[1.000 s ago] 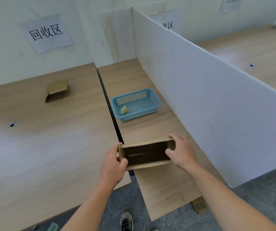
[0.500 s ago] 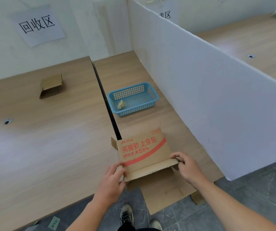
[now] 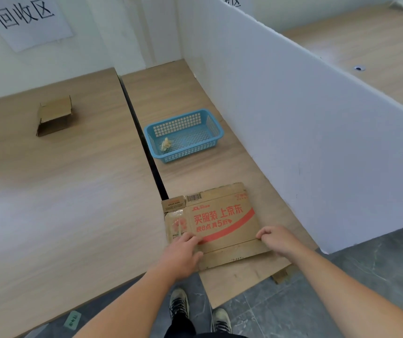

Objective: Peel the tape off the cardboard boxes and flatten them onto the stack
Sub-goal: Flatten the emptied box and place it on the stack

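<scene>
A flattened cardboard box (image 3: 220,220) with red print lies flat on the right-hand table, near its front edge. My left hand (image 3: 181,252) rests palm-down on the box's near left corner. My right hand (image 3: 277,239) presses with curled fingers on its near right edge. Neither hand grips the box; both bear down on it. A second, smaller cardboard box (image 3: 54,115) sits on the left table, far back, with its flaps open.
A blue plastic basket (image 3: 211,123) with a crumpled scrap of tape inside stands behind the flattened box. A white partition wall (image 3: 293,118) borders the right table. A dark gap (image 3: 144,140) separates the two tables. My shoes show on the grey floor below.
The box went from an open tube held between both hands to tilted and collapsing, and now lies flat on the table with both hands pressing on top.
</scene>
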